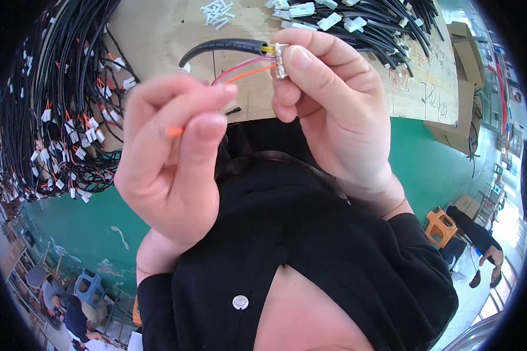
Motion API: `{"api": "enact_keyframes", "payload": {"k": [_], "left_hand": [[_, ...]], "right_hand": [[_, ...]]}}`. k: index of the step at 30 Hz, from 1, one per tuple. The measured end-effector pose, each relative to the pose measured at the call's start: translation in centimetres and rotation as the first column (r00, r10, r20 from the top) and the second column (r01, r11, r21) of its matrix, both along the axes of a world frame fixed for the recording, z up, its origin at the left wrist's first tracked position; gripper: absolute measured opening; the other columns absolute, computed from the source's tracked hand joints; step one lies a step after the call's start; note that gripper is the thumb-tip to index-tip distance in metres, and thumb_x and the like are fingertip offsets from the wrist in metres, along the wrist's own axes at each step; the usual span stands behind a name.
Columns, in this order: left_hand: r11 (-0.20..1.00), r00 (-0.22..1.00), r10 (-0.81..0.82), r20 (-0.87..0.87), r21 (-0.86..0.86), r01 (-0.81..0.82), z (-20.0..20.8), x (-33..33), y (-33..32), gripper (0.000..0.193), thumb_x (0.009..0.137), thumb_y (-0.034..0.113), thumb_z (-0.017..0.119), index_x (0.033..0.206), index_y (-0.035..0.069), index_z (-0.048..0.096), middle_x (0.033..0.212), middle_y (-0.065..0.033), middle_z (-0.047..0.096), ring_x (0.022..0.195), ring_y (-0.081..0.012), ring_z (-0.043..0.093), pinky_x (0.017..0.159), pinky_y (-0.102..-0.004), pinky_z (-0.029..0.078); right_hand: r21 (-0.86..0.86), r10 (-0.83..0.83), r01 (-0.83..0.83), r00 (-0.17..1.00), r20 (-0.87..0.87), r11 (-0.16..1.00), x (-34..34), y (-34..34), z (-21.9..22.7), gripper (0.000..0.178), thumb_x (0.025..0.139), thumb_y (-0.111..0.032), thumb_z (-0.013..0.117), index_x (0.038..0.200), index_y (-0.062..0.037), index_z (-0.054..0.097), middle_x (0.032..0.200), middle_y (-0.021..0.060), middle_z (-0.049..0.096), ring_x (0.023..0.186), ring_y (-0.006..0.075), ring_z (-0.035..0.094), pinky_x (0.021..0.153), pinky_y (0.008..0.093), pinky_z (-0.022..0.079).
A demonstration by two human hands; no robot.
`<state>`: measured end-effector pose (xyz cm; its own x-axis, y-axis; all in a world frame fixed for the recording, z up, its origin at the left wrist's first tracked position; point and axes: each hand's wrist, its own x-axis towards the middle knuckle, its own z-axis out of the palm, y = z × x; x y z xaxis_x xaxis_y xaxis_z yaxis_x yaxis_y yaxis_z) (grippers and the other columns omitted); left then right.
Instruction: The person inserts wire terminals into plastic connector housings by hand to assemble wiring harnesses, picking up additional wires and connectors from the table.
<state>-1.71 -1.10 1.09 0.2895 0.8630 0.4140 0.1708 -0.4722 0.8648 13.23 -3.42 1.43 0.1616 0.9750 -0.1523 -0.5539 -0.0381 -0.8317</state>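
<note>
pinching a small white connector (281, 60) between the fingertips of the right hand (328, 111), held up above the wooden counter (175, 32) — black cable (222, 47) running off to the left. gripping an orange wire (246, 73) with the left hand (173, 158), fingers closed on it. crowding both sides: bundles of black cables (58, 111) with white plugs, loose white connectors (310, 14) behind.

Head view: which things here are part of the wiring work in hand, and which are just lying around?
In hand:
left hand pinching orange wire
right hand holding white connector
black cable

Lying about:
bundled black cables
loose white connectors
wooden board
cardboard boxes
orange stool
</note>
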Motion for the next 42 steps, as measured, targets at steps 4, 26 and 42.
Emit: {"api": "enact_keyframes", "payload": {"k": [4, 26, 42], "left_hand": [[0.954, 0.96, -0.275, -0.06, 0.109, 0.28, 0.4, -0.2, 0.3, 0.036, 0.088, 0.022, 0.037, 0.088, -0.009, 0.055, 0.065, -0.0062, 0.048, 0.06, -0.0118, 0.04, 0.072, -0.0276, 0.036], [0.92, 0.992, -0.124, 0.038, -0.369, 0.129, 1.3, 1.0, -0.2, 0.011, 0.077, 0.004, 0.051, 0.069, -0.004, 0.053, 0.071, -0.0056, 0.052, 0.066, -0.0102, 0.045, 0.064, -0.0213, 0.034], [0.905, 0.972, -0.134, 0.194, -0.374, 0.2, 0.1, 1.3, -0.7, 0.017, 0.083, 0.006, 0.044, 0.069, -0.002, 0.049, 0.07, -0.0039, 0.051, 0.064, -0.0078, 0.044, 0.062, -0.021, 0.036]], "right_hand": [[0.008, 0.007, -0.007, 1.0, -0.012, 1.0, 0.2, 0.1, 0.3, 0.019, 0.084, -0.01, 0.048, 0.098, 0.002, 0.054, 0.065, 0.0032, 0.052, 0.054, 0.0083, 0.047, 0.051, 0.0194, 0.039], [0.015, 0.081, -0.082, 0.996, 0.042, 0.997, 0.5, -0.6, 1.1, 0.021, 0.083, -0.01, 0.051, 0.098, 0.0032, 0.054, 0.066, 0.0026, 0.054, 0.054, 0.0051, 0.048, 0.048, 0.0172, 0.04], [0.292, -0.027, -0.075, 0.944, 0.33, 0.954, -0.1, -1.2, -0.3, 0.014, 0.08, 0.0, 0.051, 0.093, 0.0044, 0.051, 0.071, 0.006, 0.052, 0.053, 0.0083, 0.048, 0.047, 0.0171, 0.039]]}}
